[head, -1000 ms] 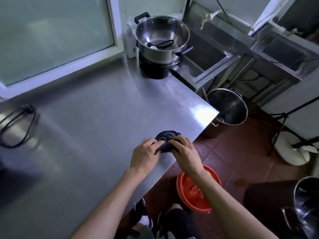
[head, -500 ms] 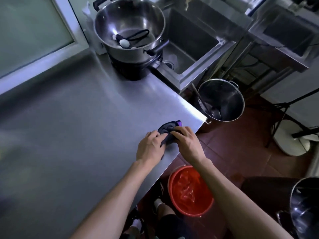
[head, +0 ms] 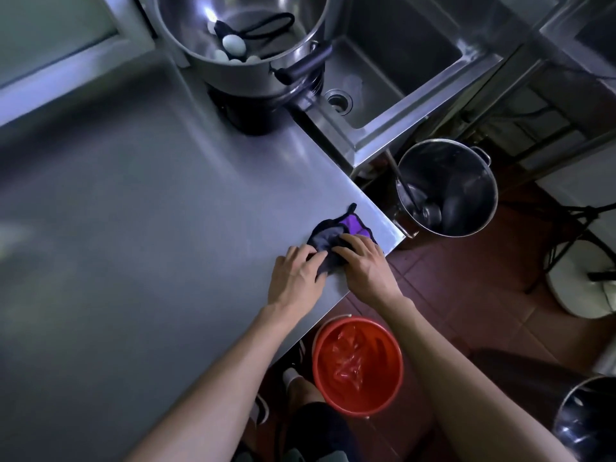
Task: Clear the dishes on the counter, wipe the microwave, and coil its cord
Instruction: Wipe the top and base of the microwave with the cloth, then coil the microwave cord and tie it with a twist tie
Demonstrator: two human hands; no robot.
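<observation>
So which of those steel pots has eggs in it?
The big pot on the counter by the sink; the floor pot holds utensils instead.

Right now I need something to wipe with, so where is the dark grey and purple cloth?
In the head view, the dark grey and purple cloth lies at the steel counter's near right corner, under both hands, above the red bucket.
</observation>
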